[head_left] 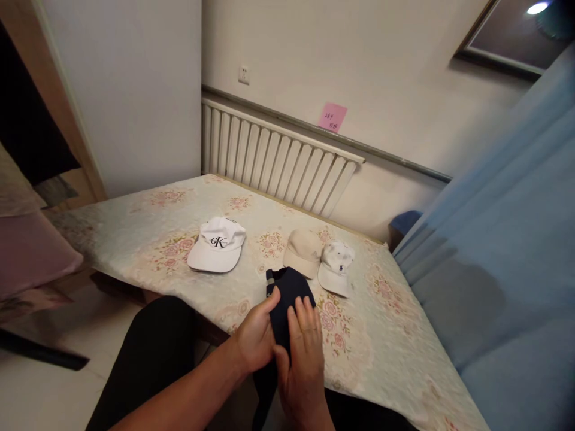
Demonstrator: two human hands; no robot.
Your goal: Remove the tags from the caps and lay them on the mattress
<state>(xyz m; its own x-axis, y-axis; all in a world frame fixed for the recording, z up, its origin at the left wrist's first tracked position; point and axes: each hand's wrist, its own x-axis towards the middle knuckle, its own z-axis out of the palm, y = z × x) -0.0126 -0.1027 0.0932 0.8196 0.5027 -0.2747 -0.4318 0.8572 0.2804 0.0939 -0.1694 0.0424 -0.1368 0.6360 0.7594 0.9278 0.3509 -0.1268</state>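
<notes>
Fingers close together, thumb apart, our right hand lies flat on a dark navy cap at twelve o'clock, over the near edge of the table; our left hand grips its side, thumb on top, other fingers hidden. It's plain, matte, with a greyish fastening at ten! Beyond it, we've a white cap at two, a beige cap at one, a lettered white cap at ten.

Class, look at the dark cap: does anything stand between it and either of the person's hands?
Nothing visible does. The left hand grips the dark cap directly, and the right hand lays its fingers on it. The beige cap lies beyond, not between.
</notes>
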